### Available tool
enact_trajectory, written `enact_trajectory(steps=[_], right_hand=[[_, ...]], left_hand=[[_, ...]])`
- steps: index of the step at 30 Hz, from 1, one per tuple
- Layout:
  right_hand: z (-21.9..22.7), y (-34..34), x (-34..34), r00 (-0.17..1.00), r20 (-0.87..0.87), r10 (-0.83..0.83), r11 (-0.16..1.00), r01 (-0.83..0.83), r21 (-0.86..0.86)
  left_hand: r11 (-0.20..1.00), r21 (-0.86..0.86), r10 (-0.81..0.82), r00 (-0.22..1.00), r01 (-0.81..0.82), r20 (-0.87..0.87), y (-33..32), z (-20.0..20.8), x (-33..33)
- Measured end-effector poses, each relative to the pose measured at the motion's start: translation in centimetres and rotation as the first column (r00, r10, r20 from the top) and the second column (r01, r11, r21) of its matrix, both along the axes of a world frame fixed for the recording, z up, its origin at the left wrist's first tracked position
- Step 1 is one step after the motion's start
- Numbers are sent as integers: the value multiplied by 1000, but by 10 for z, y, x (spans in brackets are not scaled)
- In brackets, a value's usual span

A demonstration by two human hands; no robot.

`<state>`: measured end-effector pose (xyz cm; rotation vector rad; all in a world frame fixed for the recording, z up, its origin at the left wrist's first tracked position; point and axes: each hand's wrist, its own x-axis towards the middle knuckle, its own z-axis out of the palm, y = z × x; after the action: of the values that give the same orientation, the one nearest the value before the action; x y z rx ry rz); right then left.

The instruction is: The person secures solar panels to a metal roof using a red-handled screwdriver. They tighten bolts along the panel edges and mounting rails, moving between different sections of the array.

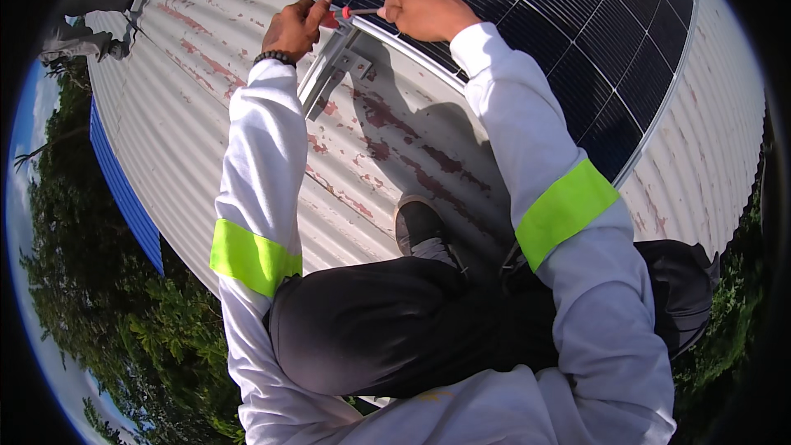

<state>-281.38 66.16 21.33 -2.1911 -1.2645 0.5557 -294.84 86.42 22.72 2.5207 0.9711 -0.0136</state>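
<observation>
My left hand point(293, 31) is closed at the near edge of a dark solar panel point(568, 41), its thumb and fingers pressed on a small red piece point(331, 21). My right hand point(430, 12) grips a thin rod-like tool point(365, 11). A red collar point(346, 12) shows at the tool's left end, close to my left fingers. The exact kind of tool cannot be made out. Below my hands, a metal mounting rail point(317, 81) sticks out from under the panel frame, with an L-shaped bracket point(356, 64) beside it.
I am crouched on a ribbed metal roof point(206, 91) with peeling reddish patches. My shoe point(418, 227) rests on it below the panel. Another person's legs point(91, 25) show at the far left. A blue roof edge point(124, 181) and trees point(91, 264) lie beyond the left side.
</observation>
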Motion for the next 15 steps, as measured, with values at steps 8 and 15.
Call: enact_trajectory(steps=[8,15], right_hand=[[10,4,-23,998,-46,40,987,-47,-157],[-4,-1,15,999,-3,33,999,-33,21]], left_hand=[[994,90,-52,997,57,-56,4,-3,6],[987,154,-43,999,42,-2,-5,-10,2]])
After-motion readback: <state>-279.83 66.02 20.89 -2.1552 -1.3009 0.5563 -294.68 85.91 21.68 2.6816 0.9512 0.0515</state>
